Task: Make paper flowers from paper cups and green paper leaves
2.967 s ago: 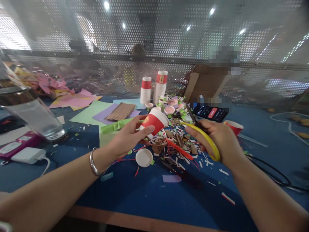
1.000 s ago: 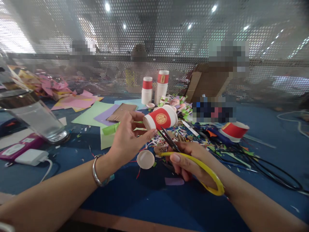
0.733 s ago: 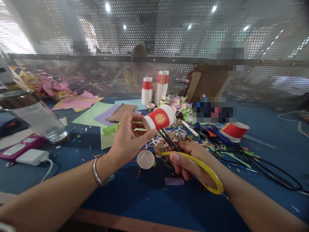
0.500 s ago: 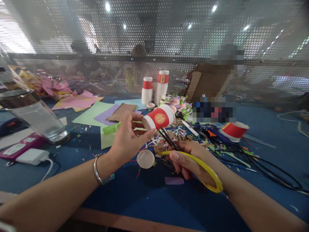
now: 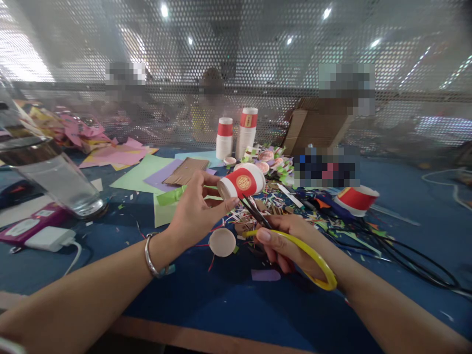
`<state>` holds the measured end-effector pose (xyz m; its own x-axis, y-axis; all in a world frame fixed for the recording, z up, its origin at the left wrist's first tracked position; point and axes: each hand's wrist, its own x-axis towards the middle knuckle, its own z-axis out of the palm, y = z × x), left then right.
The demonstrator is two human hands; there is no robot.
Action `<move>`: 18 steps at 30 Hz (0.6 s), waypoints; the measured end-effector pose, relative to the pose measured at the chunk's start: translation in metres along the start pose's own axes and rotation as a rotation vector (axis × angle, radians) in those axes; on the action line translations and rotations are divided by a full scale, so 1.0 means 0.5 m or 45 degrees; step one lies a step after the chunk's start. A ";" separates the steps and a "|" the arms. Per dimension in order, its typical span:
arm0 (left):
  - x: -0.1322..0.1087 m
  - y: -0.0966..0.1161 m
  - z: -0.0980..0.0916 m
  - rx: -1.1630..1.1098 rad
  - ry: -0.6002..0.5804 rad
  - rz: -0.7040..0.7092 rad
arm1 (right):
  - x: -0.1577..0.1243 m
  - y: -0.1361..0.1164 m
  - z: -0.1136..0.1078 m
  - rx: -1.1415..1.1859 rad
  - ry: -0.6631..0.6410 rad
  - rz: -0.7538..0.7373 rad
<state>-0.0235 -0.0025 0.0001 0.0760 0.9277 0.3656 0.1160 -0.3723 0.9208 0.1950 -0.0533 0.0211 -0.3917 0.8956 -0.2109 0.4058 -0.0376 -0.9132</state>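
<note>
A red-and-white paper cup [image 5: 245, 182] lies tilted in my left hand [image 5: 191, 209], gripped near its base between thumb and fingers. My right hand [image 5: 295, 241] is closed around scissors [image 5: 255, 211] with dark blades and a yellow handle. The blades stand slightly apart, their tips right beside the cup's underside; I cannot tell whether they touch it. Below the hands rests a round white paper cup bottom [image 5: 222, 242] with a red string by it. A small purple paper piece [image 5: 265, 275] lies just in front of my right hand.
Paper scraps [image 5: 236, 215] are strewn behind the scissors. Cup stacks [image 5: 246, 140] stand at the back, with a cut red cup [image 5: 357, 200] to the right. Coloured sheets [image 5: 138, 177] and a glass [image 5: 62, 182] are on the left. Black cables [image 5: 398, 260] loop at right.
The cup has shifted and turned slightly in my left hand, its rim end dropping a little. My right hand with the scissors has moved very slightly left.
</note>
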 end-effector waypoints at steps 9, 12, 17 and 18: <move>-0.001 -0.002 0.001 -0.022 -0.062 0.047 | -0.015 -0.016 -0.001 -0.033 -0.006 0.001; -0.002 -0.001 0.002 -0.035 -0.084 0.051 | -0.017 -0.016 0.000 -0.011 -0.019 0.017; -0.008 0.003 0.006 0.001 -0.106 0.089 | -0.021 -0.015 0.001 -0.011 0.016 0.071; -0.011 0.004 0.009 0.023 -0.111 0.091 | -0.021 -0.016 0.002 -0.006 0.019 0.076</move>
<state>-0.0194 -0.0084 -0.0007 0.1704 0.8932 0.4161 0.1250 -0.4384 0.8900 0.1953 -0.0631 0.0302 -0.3543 0.8984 -0.2596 0.4321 -0.0889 -0.8974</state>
